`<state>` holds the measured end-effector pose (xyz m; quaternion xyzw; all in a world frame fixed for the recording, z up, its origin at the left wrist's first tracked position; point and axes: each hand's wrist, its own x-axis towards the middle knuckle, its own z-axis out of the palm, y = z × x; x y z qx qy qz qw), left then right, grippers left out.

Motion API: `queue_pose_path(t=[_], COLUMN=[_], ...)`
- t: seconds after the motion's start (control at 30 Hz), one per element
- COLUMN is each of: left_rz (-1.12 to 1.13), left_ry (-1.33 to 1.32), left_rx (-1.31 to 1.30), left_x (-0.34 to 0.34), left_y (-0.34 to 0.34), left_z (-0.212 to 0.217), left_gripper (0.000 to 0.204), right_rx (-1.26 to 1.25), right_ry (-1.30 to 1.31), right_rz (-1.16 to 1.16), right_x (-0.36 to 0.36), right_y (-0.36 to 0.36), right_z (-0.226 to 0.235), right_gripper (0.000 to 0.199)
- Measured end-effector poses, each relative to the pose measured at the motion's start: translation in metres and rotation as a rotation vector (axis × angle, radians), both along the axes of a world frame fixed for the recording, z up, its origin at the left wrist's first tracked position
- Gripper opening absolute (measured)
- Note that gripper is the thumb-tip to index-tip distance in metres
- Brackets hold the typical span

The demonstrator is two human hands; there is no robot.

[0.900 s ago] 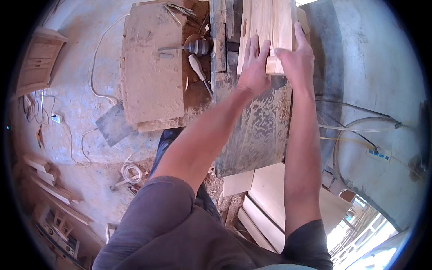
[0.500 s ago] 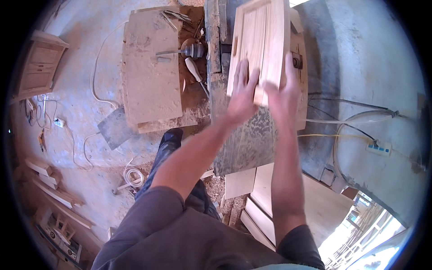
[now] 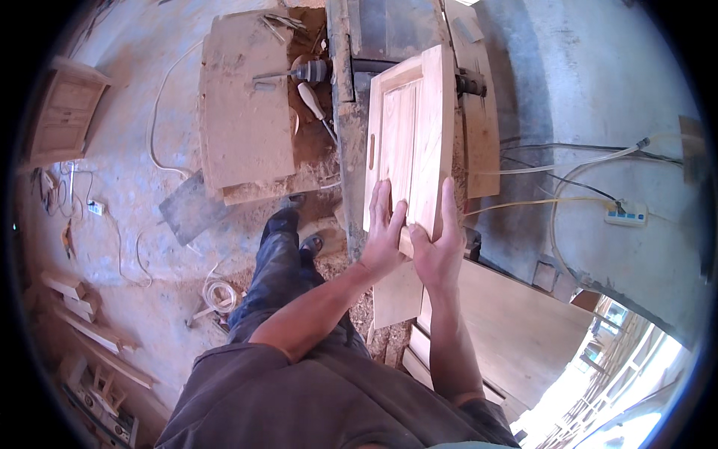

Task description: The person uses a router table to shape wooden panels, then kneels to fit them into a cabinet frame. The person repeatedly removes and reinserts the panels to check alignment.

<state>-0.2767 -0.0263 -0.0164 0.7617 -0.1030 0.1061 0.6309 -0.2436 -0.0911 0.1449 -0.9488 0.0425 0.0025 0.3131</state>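
A pale wooden cabinet door (image 3: 399,142) with a recessed panel and a small slot in its left frame piece lies lengthwise on the dusty metal bed of a machine (image 3: 389,34). My left hand (image 3: 384,245) grips its near end, fingers stretched over the panel face. Beside it, my right hand (image 3: 440,253) holds the near right corner, with the thumb on top and the fingers along the right edge. Part of the machine bed is hidden under the door.
Left of the machine, a dusty board (image 3: 247,112) bears a drill-like tool (image 3: 310,71) and a white-handled screwdriver (image 3: 313,101). Cables run along the floor at right to a power strip (image 3: 626,215). Large wooden panels (image 3: 508,314) lean near my right side. A small cabinet (image 3: 67,112) stands far left.
Both hands have drawn the door toward me along the machine bed, uncovering more of its far part. My view has also shifted a little.
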Motion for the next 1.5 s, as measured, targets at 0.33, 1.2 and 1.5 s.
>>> queue_pose_path(t=[0.33, 1.2, 1.5], left_rz=[0.093, 0.004, 0.018], left_ry=[-0.045, 0.097, 0.097], left_rx=[-0.037, 0.001, 0.009], left_x=[0.035, 0.167, 0.243], left_y=[0.0, 0.012, 0.012], left_z=[0.005, 0.014, 0.012], left_gripper=[0.083, 0.088, 0.092], right_rx=[-0.005, 0.027, 0.079], right_ry=[-0.017, -0.027, -0.017], right_rz=[-0.005, -0.071, -0.057], right_x=[0.032, 0.168, 0.247], right_y=[0.007, 0.013, 0.014], right_z=[0.0, -0.011, -0.014], right_gripper=[0.084, 0.086, 0.086])
